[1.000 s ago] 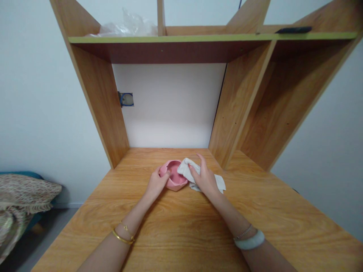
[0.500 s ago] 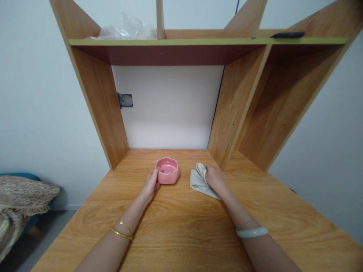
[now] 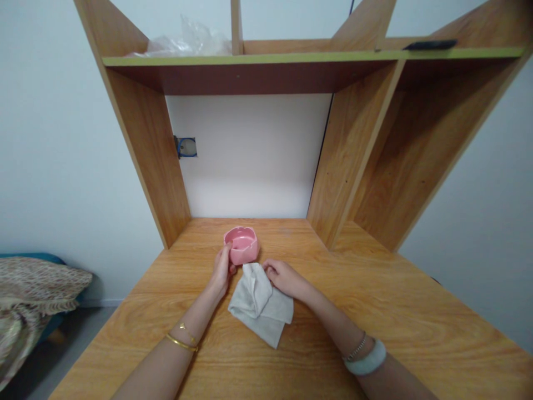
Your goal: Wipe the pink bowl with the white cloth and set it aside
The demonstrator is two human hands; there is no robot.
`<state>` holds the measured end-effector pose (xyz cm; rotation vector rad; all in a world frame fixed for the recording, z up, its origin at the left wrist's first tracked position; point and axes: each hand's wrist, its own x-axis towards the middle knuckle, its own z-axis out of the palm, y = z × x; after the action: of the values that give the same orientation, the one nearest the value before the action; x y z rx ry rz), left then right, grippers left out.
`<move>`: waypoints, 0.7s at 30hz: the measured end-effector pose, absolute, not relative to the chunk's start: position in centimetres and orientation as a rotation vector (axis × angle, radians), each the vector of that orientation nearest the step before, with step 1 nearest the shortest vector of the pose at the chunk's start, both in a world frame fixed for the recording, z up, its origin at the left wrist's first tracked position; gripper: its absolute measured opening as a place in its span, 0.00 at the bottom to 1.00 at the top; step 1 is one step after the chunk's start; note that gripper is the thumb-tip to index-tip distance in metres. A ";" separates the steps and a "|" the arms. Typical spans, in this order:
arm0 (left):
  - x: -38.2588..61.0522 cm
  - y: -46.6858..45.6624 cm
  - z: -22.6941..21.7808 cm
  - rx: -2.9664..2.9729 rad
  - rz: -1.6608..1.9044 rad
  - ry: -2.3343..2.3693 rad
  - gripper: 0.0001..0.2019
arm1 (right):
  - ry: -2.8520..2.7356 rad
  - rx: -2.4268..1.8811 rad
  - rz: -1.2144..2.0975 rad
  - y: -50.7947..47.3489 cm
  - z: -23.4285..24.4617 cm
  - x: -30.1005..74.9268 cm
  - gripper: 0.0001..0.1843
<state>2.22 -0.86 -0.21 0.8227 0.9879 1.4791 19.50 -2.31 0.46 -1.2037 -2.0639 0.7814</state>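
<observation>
A pink ashtray (image 3: pixel 245 253) with notches in its rim is gripped at its left side by my left hand (image 3: pixel 222 271), the thumb over the edge and the fingers under or behind it. Just below and to the right of the ashtray, a grey cloth (image 3: pixel 262 308) hangs partly unfolded, its upper end close to the ashtray's lower side. My right hand (image 3: pixel 285 276) pinches the cloth at its upper right. Whether the cloth touches the ashtray I cannot tell.
The wooden desk top (image 3: pixel 345 333) spreads beneath both hands. Behind it rises a shelf unit with an upright panel (image 3: pixel 350 150) on the right. A plastic bag (image 3: pixel 187 43) and a dark object (image 3: pixel 431 44) lie on the upper shelf. A patterned blanket (image 3: pixel 37 283) is at far left.
My right hand has brought the cloth leftward, close under the ashtray, and the cloth has opened out. The ashtray has shifted slightly left and up in my left hand.
</observation>
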 end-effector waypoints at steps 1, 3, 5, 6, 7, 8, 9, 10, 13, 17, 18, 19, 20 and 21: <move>2.2 -0.8 -0.3 0.834 1.468 0.986 0.22 | -1.990 -1.205 0.775 -2.2 0.3 19.5 0.13; 2.2 -0.8 -0.3 0.858 1.446 1.003 0.22 | -1.823 -1.217 0.746 -1.7 0.0 19.6 0.15; 2.3 -0.9 -0.2 0.892 1.413 1.044 0.22 | -1.697 -1.203 0.762 -1.2 -0.1 19.7 0.17; 2.5 -1.1 -0.2 0.914 1.395 1.074 0.21 | -1.661 -1.181 0.790 -1.0 -0.2 19.7 0.18; 2.6 -1.2 -0.1 0.941 1.377 1.105 0.21 | -1.635 -1.155 0.831 -0.9 -0.2 19.7 0.19; 2.8 -1.4 0.0 0.974 1.357 1.131 0.22 | -1.615 -1.126 0.876 -0.9 -0.2 19.6 0.20; 3.0 -1.6 0.1 1.011 1.338 1.149 0.22 | -1.596 -1.100 0.918 -0.9 -0.2 19.5 0.22; 3.1 -1.7 0.2 1.048 1.321 1.156 0.23 | -1.578 -1.079 0.952 -1.0 -0.1 19.5 0.23; 3.5 -2.2 0.4 1.145 1.277 1.134 0.24 | -1.548 -1.119 0.966 -1.2 0.0 19.4 0.24; 3.8 -2.3 0.5 1.215 1.255 1.147 0.28 | -1.572 -1.290 0.916 -1.2 0.4 19.8 0.22; 3.8 -2.2 0.5 1.227 1.243 1.147 0.29 | -1.574 -1.326 0.901 -1.1 0.5 20.1 0.22; 3.8 -2.1 0.4 1.244 1.221 1.138 0.29 | -1.571 -1.363 0.879 -1.0 0.7 20.4 0.23; 3.7 -2.0 0.3 1.267 1.188 1.118 0.30 | -1.558 -1.397 0.852 -0.8 0.9 20.8 0.24; 3.7 -1.9 0.2 1.295 1.150 1.092 0.29 | -1.539 -1.429 0.818 -0.5 1.1 21.4 0.24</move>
<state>3.65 -1.92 0.16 1.2951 1.0916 1.1496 21.37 -0.54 1.08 -1.4288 -1.5392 0.8178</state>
